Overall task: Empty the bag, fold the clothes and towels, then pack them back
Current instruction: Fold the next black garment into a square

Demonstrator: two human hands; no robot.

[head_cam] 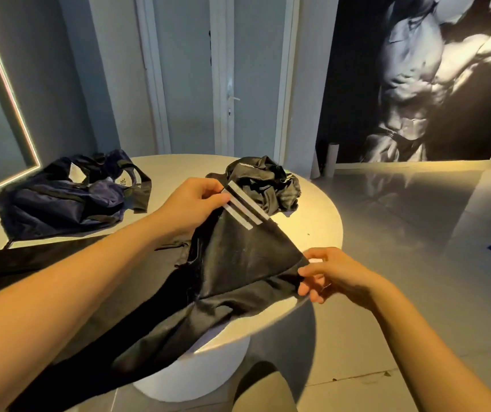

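Round white table (321, 224) | black garment (238, 263) draped over near edge | left hand (190, 203) pinches striped corner | right hand (330, 275) pinches opposite corner | dark bag (60, 200) far left | crumpled clothes (265, 185) behind

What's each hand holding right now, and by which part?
Both hold the black garment: the left hand pinches its striped top corner, the right hand pinches its opposite corner.

Crumpled garment (263, 185) and bag (60, 203) crowd table's (318, 215) far side
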